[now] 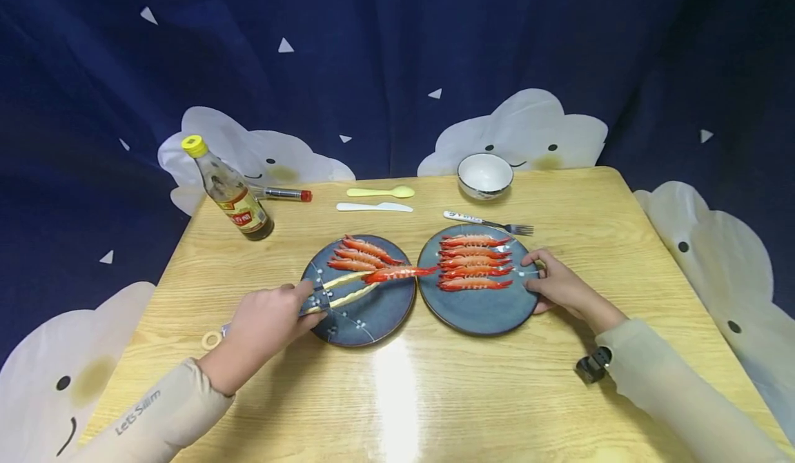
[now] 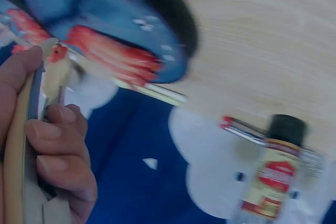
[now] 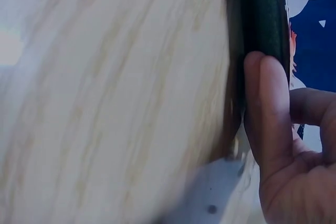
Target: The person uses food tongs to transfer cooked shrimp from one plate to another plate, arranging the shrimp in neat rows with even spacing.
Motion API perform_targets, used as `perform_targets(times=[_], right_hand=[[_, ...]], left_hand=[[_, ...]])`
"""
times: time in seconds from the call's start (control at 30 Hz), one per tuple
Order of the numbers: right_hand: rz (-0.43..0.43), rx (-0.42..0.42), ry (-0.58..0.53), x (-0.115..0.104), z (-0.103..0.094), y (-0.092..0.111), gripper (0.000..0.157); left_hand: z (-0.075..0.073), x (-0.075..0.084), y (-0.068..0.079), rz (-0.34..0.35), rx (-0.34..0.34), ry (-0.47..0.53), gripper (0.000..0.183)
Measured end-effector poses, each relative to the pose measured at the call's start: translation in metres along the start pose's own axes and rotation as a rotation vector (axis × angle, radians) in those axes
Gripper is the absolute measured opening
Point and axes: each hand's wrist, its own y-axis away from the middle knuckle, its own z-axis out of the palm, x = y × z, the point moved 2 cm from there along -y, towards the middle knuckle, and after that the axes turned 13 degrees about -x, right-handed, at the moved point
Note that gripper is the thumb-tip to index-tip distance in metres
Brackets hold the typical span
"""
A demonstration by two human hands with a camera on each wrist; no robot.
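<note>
My left hand (image 1: 263,321) grips a pair of tongs (image 1: 349,299) with cream-coloured tips, its fingers curled round the handles in the left wrist view. Between the tips is a red shrimp (image 1: 397,274), bridging the gap between two blue plates, its right end over the right plate's edge. Several more shrimp (image 1: 366,249) lie on the left plate (image 1: 373,321). On the right plate (image 1: 475,311), several shrimp (image 1: 475,270) lie in a neat stack of parallel rows. My right hand (image 1: 562,285) pinches that plate's right rim, with fingers against its underside in the right wrist view.
A sauce bottle (image 1: 239,204) with a yellow cap stands back left, a red-ended brush (image 1: 286,194) beside it. Behind the plates lie a yellow spoon (image 1: 379,192), a white knife (image 1: 374,207) and a fork (image 1: 491,223). A white bowl (image 1: 485,175) sits near the back edge.
</note>
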Motion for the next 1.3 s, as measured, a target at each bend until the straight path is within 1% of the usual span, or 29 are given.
perform_targets(times=[0.13, 0.27, 0.37, 0.47, 0.6, 0.77, 0.93, 1.03, 1.3], right_hand=[[0.006, 0.017, 0.005, -0.001, 0.001, 0.000, 0.041], [0.008, 0.034, 0.009, -0.002, 0.006, 0.000, 0.042], [0.016, 0.045, -0.006, -0.002, 0.011, 0.000, 0.042], [0.021, 0.058, -0.013, -0.001, 0.014, -0.002, 0.042], [0.028, 0.081, -0.017, -0.001, 0.015, -0.002, 0.041], [0.023, 0.083, -0.019, 0.000, 0.013, 0.001, 0.041], [0.020, 0.079, -0.017, 0.000, 0.013, 0.002, 0.042], [0.026, 0.082, -0.018, 0.000, 0.013, 0.002, 0.041], [0.027, 0.083, -0.014, 0.000, 0.012, 0.002, 0.041]], left_hand=[[-0.006, 0.025, -0.017, 0.029, -0.019, -0.005, 0.043], [-0.007, 0.049, -0.033, 0.080, -0.042, 0.007, 0.041], [-0.006, 0.064, -0.040, 0.111, -0.067, 0.022, 0.040], [-0.004, 0.074, -0.045, 0.123, -0.077, 0.032, 0.040], [-0.003, 0.084, -0.052, 0.131, -0.048, 0.021, 0.039], [-0.007, 0.094, -0.063, 0.141, -0.030, -0.030, 0.039], [-0.010, 0.100, -0.071, 0.132, -0.071, -0.073, 0.039], [-0.009, 0.104, -0.075, 0.129, -0.093, -0.081, 0.039], [-0.007, 0.109, -0.080, 0.104, -0.108, -0.073, 0.039]])
